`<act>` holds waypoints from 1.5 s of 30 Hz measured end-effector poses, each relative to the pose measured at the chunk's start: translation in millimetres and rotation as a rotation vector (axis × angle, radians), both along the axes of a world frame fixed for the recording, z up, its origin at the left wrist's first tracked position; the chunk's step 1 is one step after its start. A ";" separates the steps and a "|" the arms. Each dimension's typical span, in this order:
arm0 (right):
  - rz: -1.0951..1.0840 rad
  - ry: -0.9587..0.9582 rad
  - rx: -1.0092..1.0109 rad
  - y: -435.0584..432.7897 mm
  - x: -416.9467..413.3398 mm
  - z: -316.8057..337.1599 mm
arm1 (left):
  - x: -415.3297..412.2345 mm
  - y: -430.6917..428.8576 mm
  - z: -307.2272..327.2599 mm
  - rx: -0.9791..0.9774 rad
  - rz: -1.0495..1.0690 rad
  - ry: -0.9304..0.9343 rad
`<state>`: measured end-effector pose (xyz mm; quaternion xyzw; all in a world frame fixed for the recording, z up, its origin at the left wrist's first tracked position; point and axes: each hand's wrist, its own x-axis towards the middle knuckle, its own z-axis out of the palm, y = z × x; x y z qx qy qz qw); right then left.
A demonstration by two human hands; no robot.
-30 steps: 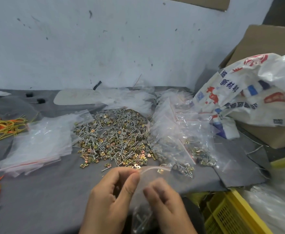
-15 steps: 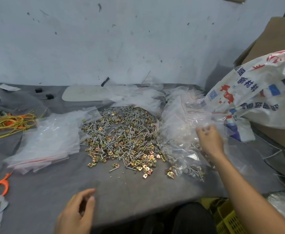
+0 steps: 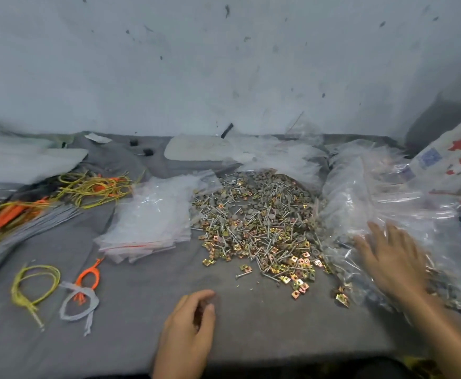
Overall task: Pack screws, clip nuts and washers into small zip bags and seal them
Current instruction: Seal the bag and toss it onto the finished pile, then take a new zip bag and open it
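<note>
The hands sit apart at the near edge of the grey surface (image 3: 264, 332). The left hand (image 3: 188, 332) rests on the cloth with its fingers loosely curled, and nothing shows in its grasp. The right hand (image 3: 390, 258), blurred, has its fingers spread flat and lies on the heap of filled zip bags (image 3: 382, 195) at the right; it grips none of them.

Between the hands and further back lies the loose pile of screws, clip nuts and washers (image 3: 256, 228), with brass-coloured nuts scattered along its near edge. Just to its left, touching it, is a stack of empty zip bags (image 3: 152, 220) with red seal strips.

Further left lie a yellow cord loop (image 3: 35, 283), an orange loop (image 3: 88, 277) and a grey loop (image 3: 78, 302), with a tangle of cords (image 3: 92, 187) behind them. A printed sack (image 3: 456, 160) rises at the far right.
</note>
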<state>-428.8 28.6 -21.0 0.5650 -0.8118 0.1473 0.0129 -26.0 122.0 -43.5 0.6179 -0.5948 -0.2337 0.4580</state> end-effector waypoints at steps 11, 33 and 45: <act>0.055 -0.170 -0.345 16.4 28.4 36.1 | 62.0 -115.6 30.8 0.002 0.216 -0.607; 0.627 -0.478 -0.322 91.3 202.7 -35.8 | 114.8 -122.7 49.3 0.301 -0.115 -0.752; 0.597 -0.612 -0.228 94.9 212.6 -17.5 | 98.8 -101.3 92.5 -0.026 0.152 -0.354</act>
